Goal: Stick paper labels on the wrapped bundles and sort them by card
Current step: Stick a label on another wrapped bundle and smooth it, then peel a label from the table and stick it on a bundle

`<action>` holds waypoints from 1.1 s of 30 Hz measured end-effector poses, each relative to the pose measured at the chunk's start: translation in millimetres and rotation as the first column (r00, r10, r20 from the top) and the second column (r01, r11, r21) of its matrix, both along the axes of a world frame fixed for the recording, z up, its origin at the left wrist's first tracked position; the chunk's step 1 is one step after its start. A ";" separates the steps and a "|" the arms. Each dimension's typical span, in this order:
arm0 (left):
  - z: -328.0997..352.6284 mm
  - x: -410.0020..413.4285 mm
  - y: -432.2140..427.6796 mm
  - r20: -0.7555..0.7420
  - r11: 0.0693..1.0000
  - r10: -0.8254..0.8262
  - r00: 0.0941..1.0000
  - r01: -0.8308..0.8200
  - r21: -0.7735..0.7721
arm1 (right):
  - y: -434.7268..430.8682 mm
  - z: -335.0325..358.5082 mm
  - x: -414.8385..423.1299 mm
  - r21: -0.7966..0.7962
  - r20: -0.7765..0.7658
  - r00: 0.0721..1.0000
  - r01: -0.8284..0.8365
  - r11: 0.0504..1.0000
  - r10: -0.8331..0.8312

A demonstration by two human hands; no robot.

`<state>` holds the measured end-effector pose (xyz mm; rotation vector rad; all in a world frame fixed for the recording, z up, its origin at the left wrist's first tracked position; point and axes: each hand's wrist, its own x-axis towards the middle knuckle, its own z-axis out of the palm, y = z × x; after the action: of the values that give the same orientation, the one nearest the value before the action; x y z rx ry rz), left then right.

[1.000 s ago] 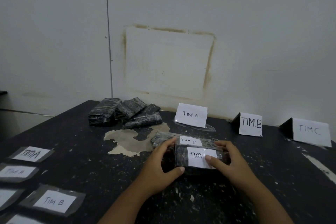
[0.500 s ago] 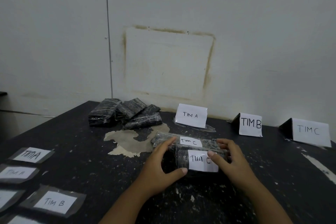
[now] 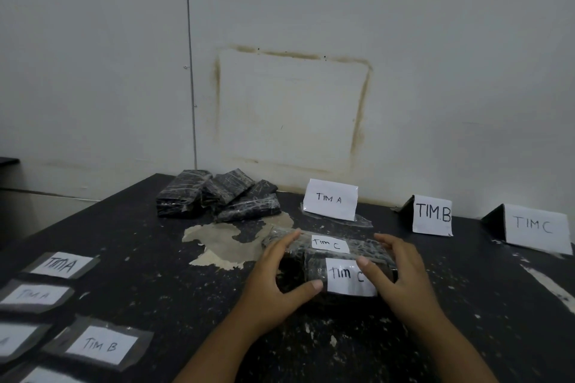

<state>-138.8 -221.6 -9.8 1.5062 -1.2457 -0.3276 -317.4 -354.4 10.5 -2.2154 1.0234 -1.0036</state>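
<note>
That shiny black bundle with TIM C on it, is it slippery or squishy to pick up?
Probably a bit slippery: the near bundle is wrapped in glossy clear film. It looks fairly firm, since it keeps a blocky shape between the left hand and right hand. Its flat sides suggest it won't roll.

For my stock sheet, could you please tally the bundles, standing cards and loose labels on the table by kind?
Labelled bundles, both held by the left hand and right hand: 2
Unlabelled bundles: about 4, overlapping
Standing cards: 3
Loose labels: at least 5, some cut off
Total: about 14
</note>
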 end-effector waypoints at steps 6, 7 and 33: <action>16.2 11.7 14.6 -0.169 0.989 0.116 0.979 -0.130 -0.071 | 19.1 11.9 12.9 -0.324 0.014 1.000 0.029 0.946 -0.026; 20.9 16.4 19.6 -0.185 0.988 0.123 0.975 -0.138 -0.067 | 24.5 16.6 16.6 -0.369 0.032 0.999 0.020 0.929 -0.008; 17.4 142.8 192.7 0.747 0.787 -0.073 0.661 -0.422 0.450 | 170.2 -29.7 161.8 -0.204 -0.284 0.824 -0.552 0.808 0.491</action>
<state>4.0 -28.8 7.5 2.4671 -1.6833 0.0835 -155.6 -184.2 -19.2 -2.6737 0.2988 -0.6856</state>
